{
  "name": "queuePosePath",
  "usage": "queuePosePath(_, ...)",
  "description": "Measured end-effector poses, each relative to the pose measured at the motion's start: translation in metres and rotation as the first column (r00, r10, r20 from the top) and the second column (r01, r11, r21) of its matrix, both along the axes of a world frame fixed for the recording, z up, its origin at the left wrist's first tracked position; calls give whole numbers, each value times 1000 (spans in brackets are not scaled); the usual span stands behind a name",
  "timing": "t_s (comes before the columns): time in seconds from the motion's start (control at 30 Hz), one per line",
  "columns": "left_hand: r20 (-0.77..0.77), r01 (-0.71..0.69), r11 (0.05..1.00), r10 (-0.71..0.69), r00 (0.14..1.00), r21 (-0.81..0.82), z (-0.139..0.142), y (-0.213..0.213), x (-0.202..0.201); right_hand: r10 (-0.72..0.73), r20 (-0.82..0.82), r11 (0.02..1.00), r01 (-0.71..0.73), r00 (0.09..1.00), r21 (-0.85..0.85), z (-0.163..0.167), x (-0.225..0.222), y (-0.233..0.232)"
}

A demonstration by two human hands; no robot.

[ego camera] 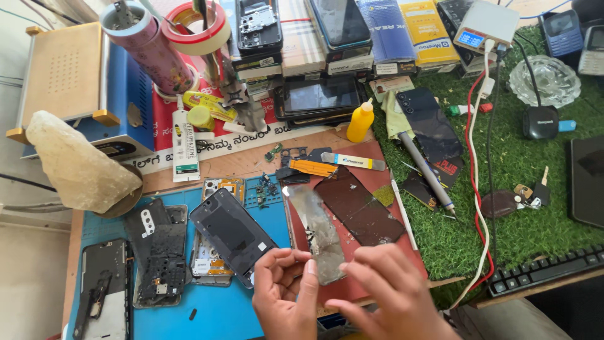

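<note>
While both hands, left hand (282,284) and right hand (389,291), pinch the grimy film strip (319,233), peeling seems underway; next needs a steady pull off the dark screen panel (358,208).

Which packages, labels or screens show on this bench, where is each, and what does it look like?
Yellow box: top centre, flat, upright, blue mark.
Blue box: left of the yellow box, dark with pale print.
Meter: top right, white casing, small lit blue screen.
Glue tube: left of centre, white, dark print, lying flat.
Banner: under the tube, white strip, black script.
</note>
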State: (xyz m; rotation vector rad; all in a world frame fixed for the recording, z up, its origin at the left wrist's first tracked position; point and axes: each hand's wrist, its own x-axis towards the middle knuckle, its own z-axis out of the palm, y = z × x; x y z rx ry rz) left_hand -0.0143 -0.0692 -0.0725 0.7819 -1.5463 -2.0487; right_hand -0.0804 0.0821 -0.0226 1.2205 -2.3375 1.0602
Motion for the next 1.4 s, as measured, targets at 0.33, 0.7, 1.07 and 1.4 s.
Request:
queuePosePath(0.33, -190, 134, 991, -133, 973, -9, 0, 16, 4, -286, 229, 938, 321, 930, -132, -17, 12, -3)
queuePosePath(0.7, -97, 112, 982, -127, 987, -153, -15, -15, 28, -114, 625, 852, 400, 773, -338, -40, -5, 30)
queuePosePath(1.07, -151, 136, 985, -152, 977, -110, -21, -18, 34, -151, 657, 856, 430, 738, -286, -51, -2, 38)
queuePosePath(1.4, -391, 339, 720, -103, 915, 605, -15, -2, 1, 493, 832, 544, 657, 253, -522, -92, 4, 63)
